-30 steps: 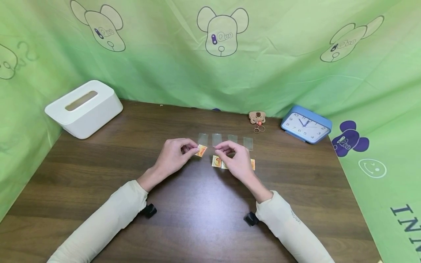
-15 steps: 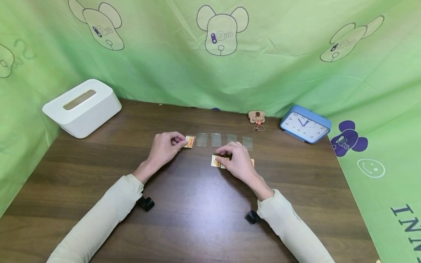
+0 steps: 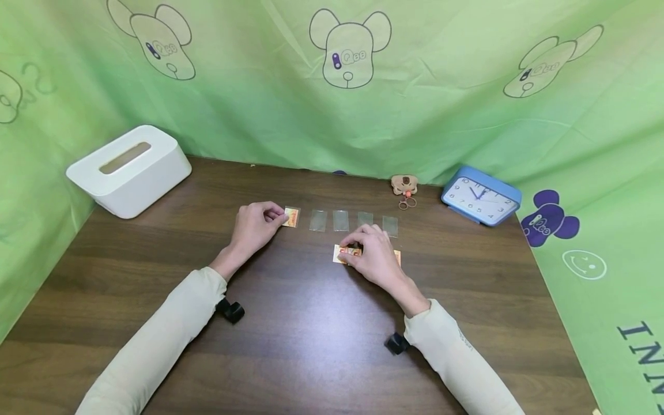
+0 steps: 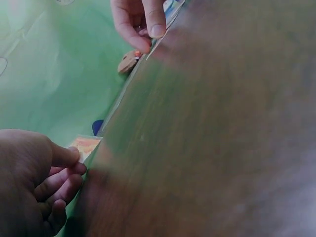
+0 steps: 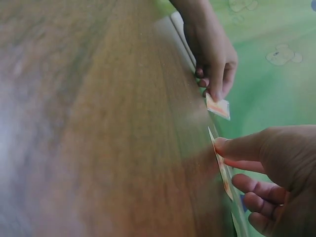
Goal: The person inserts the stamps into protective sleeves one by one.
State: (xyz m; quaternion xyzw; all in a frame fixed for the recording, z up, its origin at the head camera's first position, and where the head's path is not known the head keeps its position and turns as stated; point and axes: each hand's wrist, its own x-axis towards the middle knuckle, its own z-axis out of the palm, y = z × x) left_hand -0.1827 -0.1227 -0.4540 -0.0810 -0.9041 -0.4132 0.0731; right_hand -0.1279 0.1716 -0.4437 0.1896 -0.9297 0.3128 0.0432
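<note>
My left hand [image 3: 256, 226] pinches one corner of a small orange-and-yellow printed card [image 3: 292, 217] in a clear sleeve, left of the row of clear sleeves. In the left wrist view the thumb lies over the edge of that card [image 4: 87, 144]. Farther right, my right hand [image 3: 376, 251] has its thumb and index finger on the leftmost loose card [image 3: 337, 254] of a row. The right wrist view shows this card [image 5: 221, 165] nearly edge-on under the thumb. Other cards in the row are partly hidden by the hand; one orange card [image 3: 397, 257] shows on its right.
Several clear sleeves, such as one at the left end [image 3: 318, 221], lie in a row behind the cards. Farther back are a bear keychain [image 3: 405, 185] and a blue clock [image 3: 482, 196]. A white tissue box [image 3: 132, 173] stands at the back left of the wooden table [image 3: 311, 357].
My left hand has carried its card left and slightly back, away from the sleeves. My right hand has come down to the leftmost card in the row.
</note>
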